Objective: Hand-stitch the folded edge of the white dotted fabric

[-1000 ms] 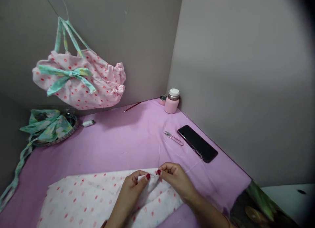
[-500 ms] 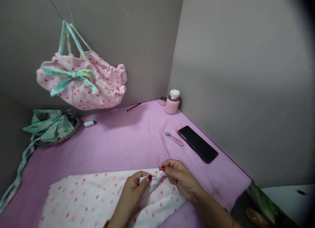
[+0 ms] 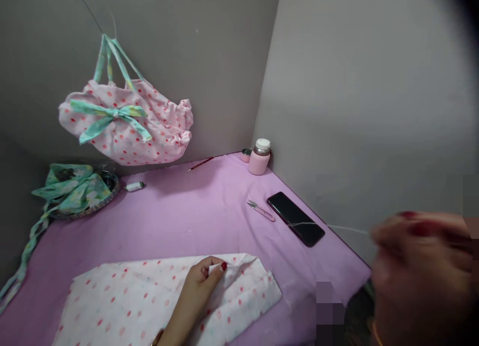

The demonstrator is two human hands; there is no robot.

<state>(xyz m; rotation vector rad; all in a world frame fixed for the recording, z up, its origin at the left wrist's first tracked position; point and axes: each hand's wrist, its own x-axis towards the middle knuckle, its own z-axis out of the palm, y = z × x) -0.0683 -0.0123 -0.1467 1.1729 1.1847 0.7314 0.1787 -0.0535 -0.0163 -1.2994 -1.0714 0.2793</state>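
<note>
A white cloth with red dots [image 3: 149, 301] lies on the pink table cover [image 3: 194, 211] near me. My left hand [image 3: 200, 281] pinches a fold at the cloth's upper edge. Blurred and raised at the right, close to the camera, my right hand [image 3: 419, 256] has its fingers closed on a thin white thread [image 3: 348, 229]. That thread stretches left across the phone toward the cloth. I cannot make out a needle.
A black phone [image 3: 295, 225] and pink thread snips [image 3: 261, 210] lie right of centre. A pink flask [image 3: 259, 157] stands in the corner. A pink dotted bag [image 3: 127, 119] hangs on the wall. Green fabric [image 3: 71, 189] fills a tray at left.
My right hand has left the cloth and swung far right and up, drawing the thread out. My left hand still pinches the same fold.
</note>
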